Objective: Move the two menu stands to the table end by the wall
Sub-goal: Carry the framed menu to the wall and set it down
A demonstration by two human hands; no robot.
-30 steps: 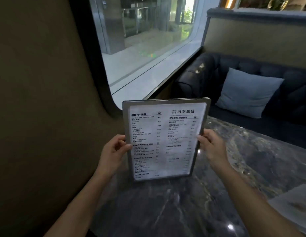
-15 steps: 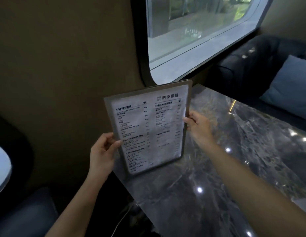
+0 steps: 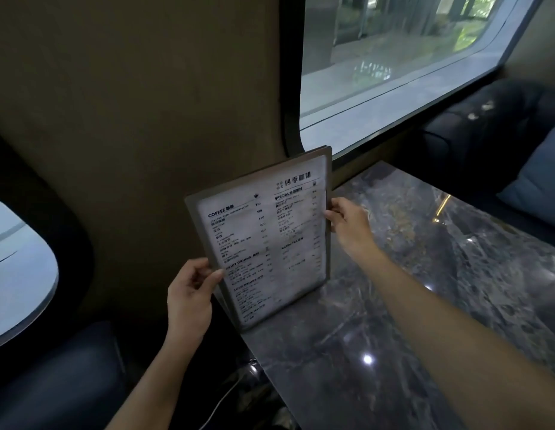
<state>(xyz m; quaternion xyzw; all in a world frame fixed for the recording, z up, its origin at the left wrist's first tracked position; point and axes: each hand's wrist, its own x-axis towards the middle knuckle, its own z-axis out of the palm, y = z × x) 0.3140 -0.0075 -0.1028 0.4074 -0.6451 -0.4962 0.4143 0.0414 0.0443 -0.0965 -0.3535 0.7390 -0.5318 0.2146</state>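
Menu stand (image 3: 267, 240) upright at the near corner of the dark marble table (image 3: 394, 305), by the brown wall (image 3: 139, 135), printed face toward the camera, frame tilted a little leftward. Left hand (image 3: 189, 296) gripping its lower left edge, thumb on the front, fingers curled behind. Right hand (image 3: 347, 225) gripping the upper right edge, fingertips on the frame. Stand squarely between both hands. Window (image 3: 394, 66) above the table end. Blue cushion (image 3: 540, 178) on the dark sofa beyond.
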